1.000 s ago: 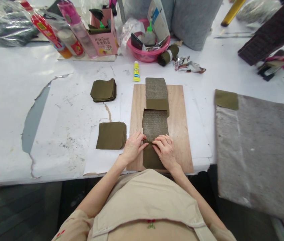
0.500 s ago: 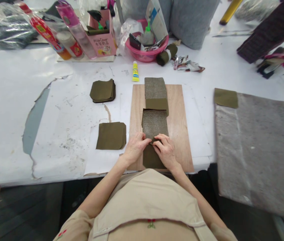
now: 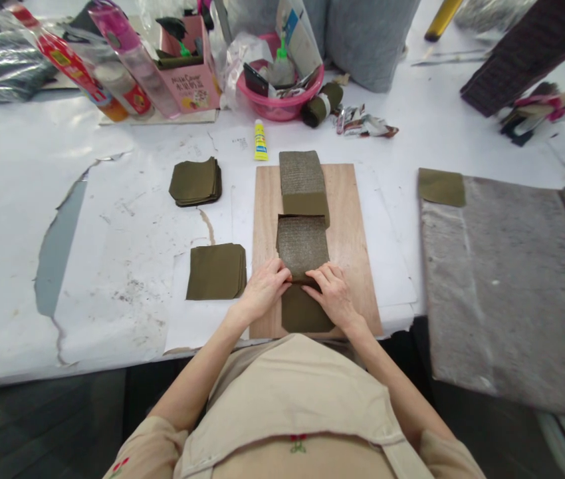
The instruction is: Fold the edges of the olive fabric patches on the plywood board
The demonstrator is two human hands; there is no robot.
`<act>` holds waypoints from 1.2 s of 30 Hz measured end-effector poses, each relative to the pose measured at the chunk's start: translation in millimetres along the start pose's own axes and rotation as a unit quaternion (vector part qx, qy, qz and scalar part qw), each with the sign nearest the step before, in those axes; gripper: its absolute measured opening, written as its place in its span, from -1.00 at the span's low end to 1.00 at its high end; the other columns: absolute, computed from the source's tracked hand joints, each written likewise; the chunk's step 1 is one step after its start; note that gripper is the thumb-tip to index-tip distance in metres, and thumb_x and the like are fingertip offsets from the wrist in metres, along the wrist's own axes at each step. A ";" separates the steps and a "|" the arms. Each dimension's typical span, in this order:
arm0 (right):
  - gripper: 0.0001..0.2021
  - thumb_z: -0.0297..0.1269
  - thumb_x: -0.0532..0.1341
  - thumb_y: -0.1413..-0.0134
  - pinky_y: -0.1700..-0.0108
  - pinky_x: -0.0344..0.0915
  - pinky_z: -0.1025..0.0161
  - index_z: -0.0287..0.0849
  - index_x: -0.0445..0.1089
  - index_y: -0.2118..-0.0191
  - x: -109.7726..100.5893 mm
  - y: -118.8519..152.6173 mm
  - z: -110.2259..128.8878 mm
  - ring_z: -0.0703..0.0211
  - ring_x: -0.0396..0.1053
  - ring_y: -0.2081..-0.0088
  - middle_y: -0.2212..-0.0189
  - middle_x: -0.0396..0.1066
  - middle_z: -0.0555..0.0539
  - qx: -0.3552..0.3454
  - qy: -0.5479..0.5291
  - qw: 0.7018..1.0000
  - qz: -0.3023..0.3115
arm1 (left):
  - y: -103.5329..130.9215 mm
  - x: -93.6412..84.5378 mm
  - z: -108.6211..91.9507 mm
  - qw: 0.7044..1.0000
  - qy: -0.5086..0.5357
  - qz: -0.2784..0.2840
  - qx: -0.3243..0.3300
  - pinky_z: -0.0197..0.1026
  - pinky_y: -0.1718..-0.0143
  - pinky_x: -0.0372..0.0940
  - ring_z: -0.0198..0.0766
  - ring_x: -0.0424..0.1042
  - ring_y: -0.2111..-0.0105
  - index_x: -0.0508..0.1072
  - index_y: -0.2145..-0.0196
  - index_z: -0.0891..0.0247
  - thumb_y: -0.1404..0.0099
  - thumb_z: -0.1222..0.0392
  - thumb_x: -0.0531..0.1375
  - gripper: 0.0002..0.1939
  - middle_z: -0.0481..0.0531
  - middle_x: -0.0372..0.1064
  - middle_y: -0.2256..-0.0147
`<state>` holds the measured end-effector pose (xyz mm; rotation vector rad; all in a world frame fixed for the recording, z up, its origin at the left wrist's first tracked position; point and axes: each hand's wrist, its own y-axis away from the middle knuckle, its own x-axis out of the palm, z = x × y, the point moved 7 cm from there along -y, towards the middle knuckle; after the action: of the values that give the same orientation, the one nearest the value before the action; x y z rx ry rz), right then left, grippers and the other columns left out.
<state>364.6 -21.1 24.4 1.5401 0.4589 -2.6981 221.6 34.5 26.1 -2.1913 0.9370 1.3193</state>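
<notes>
Olive fabric pieces with grey-brown textured faces lie in a column on a wooden board [image 3: 357, 266]. My left hand [image 3: 268, 285] pinches the left side of the lower textured piece [image 3: 302, 243] at its near edge. At the right side of that same edge, my right hand [image 3: 331, 289] grips it between thumb and fingers. A plain olive piece [image 3: 307, 311] lies below both hands, near the board's front edge. The upper textured piece [image 3: 301, 171] has an olive band along its lower part. Two olive stacks, a far one [image 3: 195, 181] and a near one [image 3: 215, 271], sit left of the board.
Beyond the board are a yellow tube [image 3: 260, 141], a pink basket [image 3: 282, 106], a rolled olive bundle [image 3: 321, 105] and crumpled wrappers [image 3: 365, 123]. Bottles and a pink box [image 3: 195, 83] stand at the back left. A large grey sheet [image 3: 502, 293] overhangs the table's right side.
The near edge between my hands now looks flatter and straighter, and my fingertips have moved slightly apart. The whole view has shifted a little.
</notes>
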 end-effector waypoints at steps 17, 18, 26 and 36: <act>-0.83 -0.16 0.23 -0.21 0.06 0.29 0.13 -0.13 0.41 0.17 -39.9 1.8 -25.6 0.06 0.32 0.10 0.20 0.40 -0.10 0.042 -0.036 0.998 -0.036 | -0.3 -0.9 5.0 1.000 0.023 -0.002 -0.007 -0.12 0.17 0.27 -0.16 0.30 0.18 0.40 0.30 0.22 -0.33 0.23 0.19 -0.97 0.04 0.25 0.22; -0.83 -0.19 0.22 -0.22 0.03 0.29 0.13 -0.13 0.40 0.13 -34.5 -2.2 -17.6 0.06 0.31 0.06 0.16 0.41 -0.11 0.033 -0.051 0.998 -0.028 | -0.2 -0.9 5.0 1.000 0.021 -0.004 -0.007 -0.13 0.18 0.27 -0.16 0.30 0.19 0.40 0.29 0.21 -0.33 0.23 0.19 -0.97 0.03 0.25 0.22; -0.90 -0.28 0.21 -0.24 0.11 0.20 0.12 -0.13 0.45 0.18 12.9 -12.9 18.7 0.09 0.30 0.17 0.26 0.47 -0.06 -0.010 -0.010 1.000 0.002 | 2.7 -0.8 6.1 0.999 0.023 -0.030 -0.005 -0.16 0.20 0.27 -0.18 0.31 0.21 0.39 0.30 0.22 -0.33 0.21 0.19 -0.94 0.02 0.26 0.24; -0.87 -0.25 0.20 -0.25 0.09 0.21 0.14 -0.13 0.47 0.18 12.8 -9.1 15.1 0.09 0.29 0.15 0.27 0.46 -0.07 0.006 -0.025 1.000 -0.016 | 8.8 -2.2 11.0 0.999 -0.007 -0.043 -0.014 -0.19 0.27 0.24 -0.20 0.30 0.27 0.35 0.36 0.22 -0.30 0.11 0.24 -0.83 0.00 0.27 0.30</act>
<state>344.0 -14.4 23.1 1.4773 0.4704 -2.7621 207.8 36.2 22.9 -2.2148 0.8129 1.3140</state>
